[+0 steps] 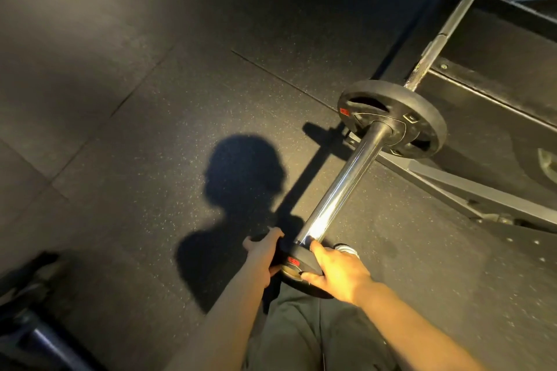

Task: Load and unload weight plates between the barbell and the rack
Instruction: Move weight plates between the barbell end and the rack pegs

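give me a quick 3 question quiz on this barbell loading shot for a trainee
1. True or false: one weight plate already sits far up the barbell sleeve.
2. How many hands grip the second plate at the sleeve's end? A) none B) one C) two
3. Fill in: the person's shadow falls on the ___.

Key: 1 true. 2 C, the left hand and right hand. 3 rubber floor.

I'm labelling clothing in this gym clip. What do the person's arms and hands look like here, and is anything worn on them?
Both forearms are bare as far as the frame shows: no sleeves, gloves, wraps, watch or rings are visible on the left hand or right hand. The right hand is brightly lit and the left lies in dimmer light. Below them are dark olive trousers.
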`<state>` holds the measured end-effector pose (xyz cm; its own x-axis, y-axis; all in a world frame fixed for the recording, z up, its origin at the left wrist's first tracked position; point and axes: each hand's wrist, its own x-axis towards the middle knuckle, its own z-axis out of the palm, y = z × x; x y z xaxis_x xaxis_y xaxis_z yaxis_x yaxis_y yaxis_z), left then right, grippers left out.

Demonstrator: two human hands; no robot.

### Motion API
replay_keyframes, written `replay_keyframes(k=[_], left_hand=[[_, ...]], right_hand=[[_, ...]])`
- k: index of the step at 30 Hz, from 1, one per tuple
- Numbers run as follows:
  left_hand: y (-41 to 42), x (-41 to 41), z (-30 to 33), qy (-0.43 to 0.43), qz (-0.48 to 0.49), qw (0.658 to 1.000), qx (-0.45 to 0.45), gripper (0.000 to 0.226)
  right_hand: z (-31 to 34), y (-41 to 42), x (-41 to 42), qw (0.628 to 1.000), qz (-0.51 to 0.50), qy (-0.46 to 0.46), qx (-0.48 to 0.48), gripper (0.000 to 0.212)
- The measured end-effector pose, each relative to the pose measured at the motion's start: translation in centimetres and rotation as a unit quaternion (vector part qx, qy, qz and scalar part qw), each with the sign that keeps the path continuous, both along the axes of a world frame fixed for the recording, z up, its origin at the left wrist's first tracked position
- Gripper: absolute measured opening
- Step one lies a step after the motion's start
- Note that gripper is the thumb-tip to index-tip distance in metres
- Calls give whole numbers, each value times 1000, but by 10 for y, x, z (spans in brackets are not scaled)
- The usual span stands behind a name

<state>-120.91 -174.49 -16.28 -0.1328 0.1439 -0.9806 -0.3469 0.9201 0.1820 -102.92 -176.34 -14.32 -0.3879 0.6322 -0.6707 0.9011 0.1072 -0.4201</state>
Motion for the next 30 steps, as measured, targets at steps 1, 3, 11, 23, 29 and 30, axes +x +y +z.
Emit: replay_keyframes(k=[1,3,11,23,29,30], left_hand=[[-1,0,2,-1,-14,1000,6,88],[-4,0,2,-1,-41,999,24,88],[-4,3,11,-21,-4,998,67,85],[-20,8,9,-32,-15,993,114,79],[-20,1,4,-31,-59,991,115,87],[-18,-3,4,-41,-41,992,108,85]], right_hand=[[1,-2,0,1000,-6,1,2,62],[2,-11,-4,1000,-6,-4,5,60],[8,-14,-12,998,41,-31,39,56],[14,-31,-16,998,-15,-66,-9,48],[14,-22,-24,994,11,-106,-32,56],[16,-15,-28,992,40,-117,-12,57]])
